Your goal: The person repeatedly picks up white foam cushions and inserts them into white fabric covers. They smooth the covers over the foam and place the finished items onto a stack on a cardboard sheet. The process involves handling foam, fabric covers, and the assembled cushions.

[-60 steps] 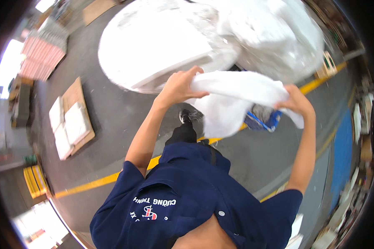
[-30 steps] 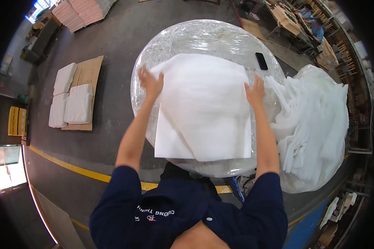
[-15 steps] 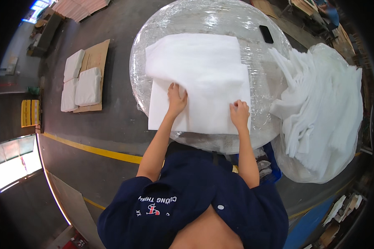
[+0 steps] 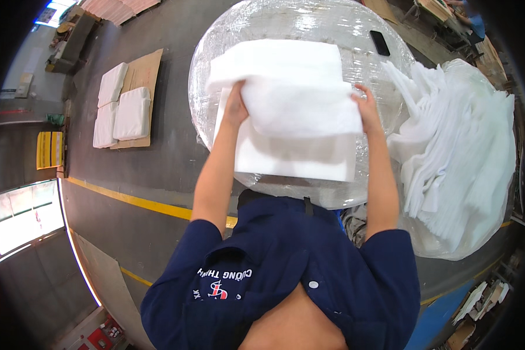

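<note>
A soft white wadding sheet (image 4: 300, 111) is lifted and folded, its near part raised off a flat white foam-like slab (image 4: 297, 160). My left hand (image 4: 235, 106) is closed on the sheet's left side, the fingertips partly hidden by it. At the right side, my right hand (image 4: 366, 111) pinches the sheet's edge between thumb and fingers. Both layers rest over a round surface (image 4: 385, 81) wrapped in clear plastic film.
A black phone (image 4: 380, 43) lies at the round surface's far right. Beside it, a clear bag holds a heap of white sheets (image 4: 449, 151). Several white padded blocks (image 4: 132, 114) lie on cardboard (image 4: 151, 76) on the floor at left. A person (image 4: 472, 23) is at the far right.
Both hands have moved away from me and lifted the sheet's near edge, uncovering more of the slab below. My right hand has taken hold of the sheet's right edge.
</note>
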`<action>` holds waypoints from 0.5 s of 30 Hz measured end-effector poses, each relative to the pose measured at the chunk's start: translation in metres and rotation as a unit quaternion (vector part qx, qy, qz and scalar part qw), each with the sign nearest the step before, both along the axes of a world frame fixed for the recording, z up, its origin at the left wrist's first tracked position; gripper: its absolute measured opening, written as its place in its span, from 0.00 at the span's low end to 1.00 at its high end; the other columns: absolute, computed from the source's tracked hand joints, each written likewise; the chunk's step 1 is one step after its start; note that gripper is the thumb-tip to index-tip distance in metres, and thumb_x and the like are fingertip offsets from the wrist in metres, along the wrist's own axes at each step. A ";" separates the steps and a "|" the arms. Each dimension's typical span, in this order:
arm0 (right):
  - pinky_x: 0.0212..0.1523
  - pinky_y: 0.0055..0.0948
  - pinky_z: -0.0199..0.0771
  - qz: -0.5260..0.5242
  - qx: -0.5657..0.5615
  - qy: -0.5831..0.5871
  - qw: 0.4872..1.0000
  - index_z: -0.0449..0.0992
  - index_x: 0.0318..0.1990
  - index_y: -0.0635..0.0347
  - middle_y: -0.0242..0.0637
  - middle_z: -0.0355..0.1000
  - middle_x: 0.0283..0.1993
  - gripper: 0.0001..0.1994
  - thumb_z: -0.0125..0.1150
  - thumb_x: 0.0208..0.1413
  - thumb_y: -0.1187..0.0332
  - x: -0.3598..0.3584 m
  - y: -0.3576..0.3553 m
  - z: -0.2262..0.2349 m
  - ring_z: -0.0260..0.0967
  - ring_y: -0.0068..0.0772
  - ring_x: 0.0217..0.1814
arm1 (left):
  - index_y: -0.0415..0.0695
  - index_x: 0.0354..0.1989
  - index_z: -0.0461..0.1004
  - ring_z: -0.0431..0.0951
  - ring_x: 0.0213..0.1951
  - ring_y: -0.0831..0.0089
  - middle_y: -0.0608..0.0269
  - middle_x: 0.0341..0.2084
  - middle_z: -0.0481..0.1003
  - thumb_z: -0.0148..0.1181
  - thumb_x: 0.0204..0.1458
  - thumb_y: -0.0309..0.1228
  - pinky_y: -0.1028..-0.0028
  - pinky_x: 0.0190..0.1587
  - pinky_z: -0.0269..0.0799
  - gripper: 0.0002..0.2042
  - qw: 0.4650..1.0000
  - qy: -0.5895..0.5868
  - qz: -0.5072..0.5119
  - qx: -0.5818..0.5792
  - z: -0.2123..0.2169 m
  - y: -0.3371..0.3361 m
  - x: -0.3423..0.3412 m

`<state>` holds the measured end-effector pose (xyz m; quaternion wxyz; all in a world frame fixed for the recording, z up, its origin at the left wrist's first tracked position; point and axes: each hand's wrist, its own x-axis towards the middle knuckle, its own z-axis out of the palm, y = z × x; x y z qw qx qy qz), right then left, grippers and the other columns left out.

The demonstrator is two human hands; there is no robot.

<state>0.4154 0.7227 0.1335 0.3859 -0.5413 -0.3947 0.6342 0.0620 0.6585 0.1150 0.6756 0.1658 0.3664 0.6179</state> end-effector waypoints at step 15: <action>0.33 0.16 0.71 0.060 0.215 0.150 0.963 0.61 0.64 0.63 0.39 0.73 0.51 0.24 0.52 0.60 0.75 -0.044 0.134 0.187 0.71 0.19 0.37 | 0.35 0.48 0.65 0.74 0.32 0.75 0.57 0.37 0.72 0.56 0.58 0.28 0.77 0.35 0.74 0.13 0.930 0.295 0.112 0.189 0.159 0.132 -0.078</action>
